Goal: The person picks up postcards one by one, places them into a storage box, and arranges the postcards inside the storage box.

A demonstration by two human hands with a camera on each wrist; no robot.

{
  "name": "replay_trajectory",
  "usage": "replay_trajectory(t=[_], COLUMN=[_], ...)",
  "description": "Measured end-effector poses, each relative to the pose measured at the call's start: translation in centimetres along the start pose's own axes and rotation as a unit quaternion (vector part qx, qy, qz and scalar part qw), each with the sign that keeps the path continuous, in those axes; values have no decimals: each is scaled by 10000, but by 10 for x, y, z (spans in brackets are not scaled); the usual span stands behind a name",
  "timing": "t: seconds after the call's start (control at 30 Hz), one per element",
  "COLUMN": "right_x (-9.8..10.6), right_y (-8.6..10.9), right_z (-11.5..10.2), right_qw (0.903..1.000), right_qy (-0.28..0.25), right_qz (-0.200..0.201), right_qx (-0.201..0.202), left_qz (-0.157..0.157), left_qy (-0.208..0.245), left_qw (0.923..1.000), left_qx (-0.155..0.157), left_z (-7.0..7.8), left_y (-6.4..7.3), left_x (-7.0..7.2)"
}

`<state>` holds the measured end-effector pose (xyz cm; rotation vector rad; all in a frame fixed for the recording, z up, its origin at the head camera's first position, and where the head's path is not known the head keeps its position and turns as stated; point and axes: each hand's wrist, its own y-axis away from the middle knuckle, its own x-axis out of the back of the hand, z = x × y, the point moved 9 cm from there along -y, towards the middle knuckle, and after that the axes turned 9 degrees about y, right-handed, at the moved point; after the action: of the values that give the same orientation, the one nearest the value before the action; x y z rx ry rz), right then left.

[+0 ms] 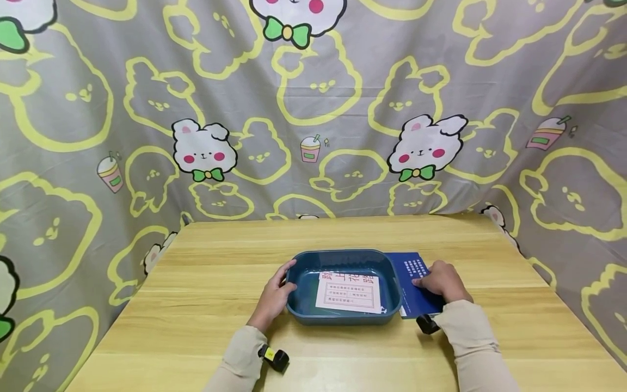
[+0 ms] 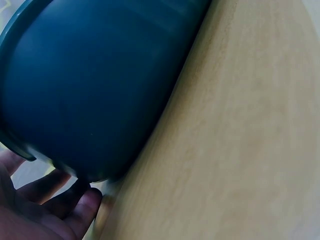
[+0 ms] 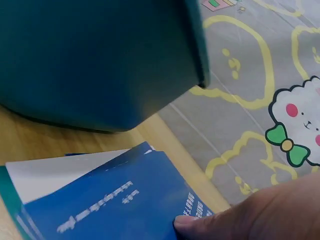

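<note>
A dark teal plastic basin stands on the wooden table, and inside it lies a pale printed card with red characters. My left hand grips the basin's left rim, thumb over the edge and fingers along the outer wall. In the left wrist view those fingers are curled against the basin's end. To the basin's right, my right hand pinches a blue booklet at its right edge, thumb on the cover. The right wrist view shows white and green sheets under the blue cover.
The wooden table reaches back to a grey curtain with yellow outlines and white rabbits, which also hangs on both sides. Each wrist wears a small black camera.
</note>
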<state>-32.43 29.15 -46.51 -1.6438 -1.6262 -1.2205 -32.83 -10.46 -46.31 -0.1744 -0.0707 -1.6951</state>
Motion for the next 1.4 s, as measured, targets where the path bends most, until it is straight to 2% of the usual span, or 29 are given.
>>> replay_trajectory(t=[0.07,0.2,0.27,0.3,0.43,0.5,0.67,0.83,1.07,1.4], right_x=[2,6,9,11,15,18,24,35,46,52], right_y=[0,0,-1,-1,-3,-3,-1,2,7,13], right_z=[2,10,14,15,20,21,20,16,12,7], right_qw=[9999,9979,9958,9950,9905,9880,9794,9743,9619,9602], right_qy=[-153,-648,-897,-974,-1314,-1464,-1913,-2001,-2378,-2428], right_qz=[-24,42,142,228,418,483,647,1036,1347,1377], right_qx=[-8,-88,-107,-77,9,19,-64,32,77,45], left_qz=[-21,-65,-76,-80,-42,-24,-20,-8,11,28], left_qy=[-5,-11,-6,-22,-6,-16,13,5,51,28], left_qw=[10000,10000,10000,10000,10000,10000,10000,10000,10000,9999], left_qx=[8,33,60,39,16,7,4,-11,72,115], left_z=[4,25,26,25,5,3,3,1,0,0], left_y=[1,11,11,11,1,1,1,0,-2,-1], left_x=[-1,-3,-3,-4,-2,-1,-1,0,0,0])
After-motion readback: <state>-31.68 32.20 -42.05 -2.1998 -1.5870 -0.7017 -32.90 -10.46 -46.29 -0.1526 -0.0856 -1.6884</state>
